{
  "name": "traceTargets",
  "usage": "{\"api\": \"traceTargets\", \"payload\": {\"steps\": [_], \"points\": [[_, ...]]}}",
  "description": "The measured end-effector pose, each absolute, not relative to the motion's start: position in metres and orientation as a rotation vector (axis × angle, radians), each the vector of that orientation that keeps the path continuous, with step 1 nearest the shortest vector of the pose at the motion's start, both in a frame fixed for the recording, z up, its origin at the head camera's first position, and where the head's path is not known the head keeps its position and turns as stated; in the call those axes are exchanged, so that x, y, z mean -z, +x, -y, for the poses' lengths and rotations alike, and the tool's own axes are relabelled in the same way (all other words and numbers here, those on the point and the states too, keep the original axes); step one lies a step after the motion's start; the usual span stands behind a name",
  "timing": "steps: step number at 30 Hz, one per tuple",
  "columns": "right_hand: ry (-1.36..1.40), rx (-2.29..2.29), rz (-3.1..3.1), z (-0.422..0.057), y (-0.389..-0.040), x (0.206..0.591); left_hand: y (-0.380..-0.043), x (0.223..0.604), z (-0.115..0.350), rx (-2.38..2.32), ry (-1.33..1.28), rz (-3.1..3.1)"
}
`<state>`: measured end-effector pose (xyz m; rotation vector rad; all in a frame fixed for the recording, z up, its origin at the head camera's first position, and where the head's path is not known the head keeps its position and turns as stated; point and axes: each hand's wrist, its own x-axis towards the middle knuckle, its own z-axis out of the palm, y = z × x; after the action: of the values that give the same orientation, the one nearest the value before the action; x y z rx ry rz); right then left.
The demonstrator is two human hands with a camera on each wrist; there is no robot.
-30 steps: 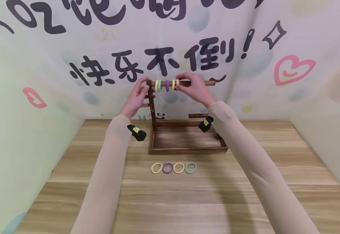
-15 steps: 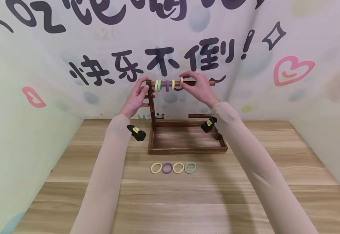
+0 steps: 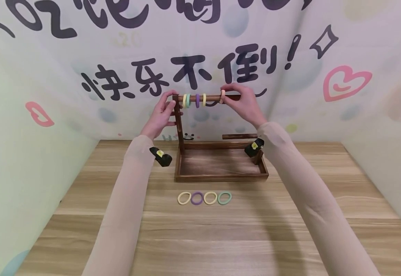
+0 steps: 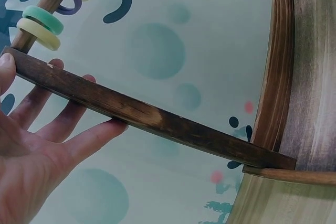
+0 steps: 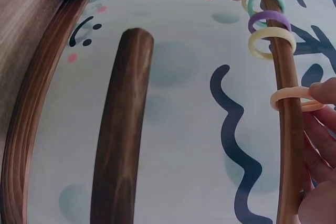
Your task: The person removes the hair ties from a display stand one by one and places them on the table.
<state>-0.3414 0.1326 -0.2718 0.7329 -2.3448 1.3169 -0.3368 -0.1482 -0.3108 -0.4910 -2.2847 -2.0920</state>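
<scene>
My left hand (image 3: 159, 115) holds the top of the upright post (image 3: 180, 132) of a dark wooden rack, thumb on one side and fingers behind it. With thumb and fingertip, my right hand (image 3: 244, 102) pinches a peach hair tie (image 5: 293, 92) that encircles the rack's upper rod (image 5: 287, 145). Left of it on the same rod hang a yellow hair tie (image 3: 204, 100), a purple hair tie (image 3: 197, 101), a green hair tie (image 3: 188, 101) and another yellow hair tie (image 3: 184, 101) near the post. The rod's outer end is hidden behind my right hand in the head view.
A shallow wooden tray (image 3: 221, 178) forms the rack's base, with a lower rod (image 3: 236, 136) at its right. On the table in front lie a yellow ring (image 3: 184, 204), a purple ring (image 3: 197, 204), another yellow ring (image 3: 210, 204) and a green ring (image 3: 224, 203). A printed curtain (image 3: 117, 115) hangs behind.
My right hand has slid the peach hair tie rightward along the upper rod, away from the yellow one. The left hand and the other hair ties have stayed in place.
</scene>
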Motion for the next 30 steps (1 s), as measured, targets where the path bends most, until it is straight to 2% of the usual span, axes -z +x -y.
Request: {"api": "traceTargets", "payload": {"steps": [30], "points": [[0.618, -1.326, 2.339, -0.174, -0.339, 0.277, -0.335, 0.310, 0.147, 2.088, -0.493, 2.279]]}}
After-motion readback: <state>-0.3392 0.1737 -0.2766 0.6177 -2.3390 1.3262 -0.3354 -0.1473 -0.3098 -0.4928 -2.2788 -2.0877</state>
